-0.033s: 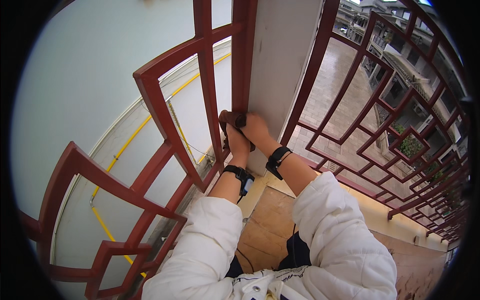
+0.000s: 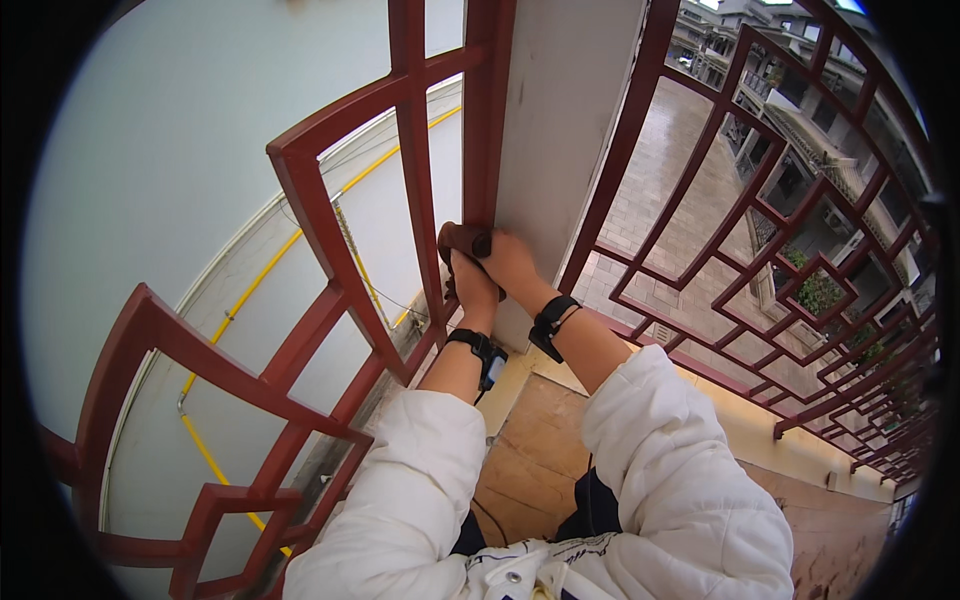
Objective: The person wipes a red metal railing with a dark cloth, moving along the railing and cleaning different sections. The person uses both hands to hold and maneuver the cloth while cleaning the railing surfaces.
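Note:
A crumpled brown cloth point(image 2: 459, 237) is bunched against the lower part of a dark red railing post point(image 2: 487, 120), beside a pale grey pillar point(image 2: 560, 120). My left hand point(image 2: 473, 283) is at the cloth, its fingers largely hidden behind the wrist and the folds. Just to the right and slightly higher, my right hand point(image 2: 511, 260) is closed on the cloth, with a dark rounded bunch of it at the fingers. The two hands touch or nearly touch. A black strap with a small device sits on each wrist.
Red lattice railing point(image 2: 310, 210) runs along my left, with a pale wall and yellow pipe point(image 2: 262, 268) beyond. More red lattice point(image 2: 720, 240) stands on the right, above a paved street point(image 2: 680, 150). Below me is a tan tiled floor point(image 2: 535, 430).

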Tool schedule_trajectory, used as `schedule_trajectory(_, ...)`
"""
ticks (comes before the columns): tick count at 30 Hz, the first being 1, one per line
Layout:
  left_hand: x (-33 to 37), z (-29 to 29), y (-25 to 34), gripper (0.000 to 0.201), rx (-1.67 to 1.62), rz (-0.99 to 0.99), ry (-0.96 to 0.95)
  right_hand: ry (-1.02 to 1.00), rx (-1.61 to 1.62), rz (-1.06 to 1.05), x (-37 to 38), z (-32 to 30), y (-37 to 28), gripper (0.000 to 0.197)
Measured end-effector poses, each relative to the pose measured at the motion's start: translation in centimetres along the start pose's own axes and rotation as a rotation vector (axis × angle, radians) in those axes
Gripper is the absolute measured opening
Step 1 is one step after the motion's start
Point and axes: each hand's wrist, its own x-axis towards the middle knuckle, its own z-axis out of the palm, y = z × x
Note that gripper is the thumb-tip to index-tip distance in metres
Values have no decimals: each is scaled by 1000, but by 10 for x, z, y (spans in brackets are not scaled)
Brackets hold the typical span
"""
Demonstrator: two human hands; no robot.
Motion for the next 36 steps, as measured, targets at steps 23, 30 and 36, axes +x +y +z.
schedule_trajectory(23, 29, -116, 270, 41, 396, 684, 70, -67, 1883, 285, 85, -177, -145, 30)
schedule_trajectory(30, -36, -174, 278, 19, 389, 877, 262, -110, 2115, 140, 60, -178, -191, 25)
schedule_trajectory(36, -67, -182, 243, 20, 425, 898, 232, 145, 1116, -442, 14, -150, -166, 28)
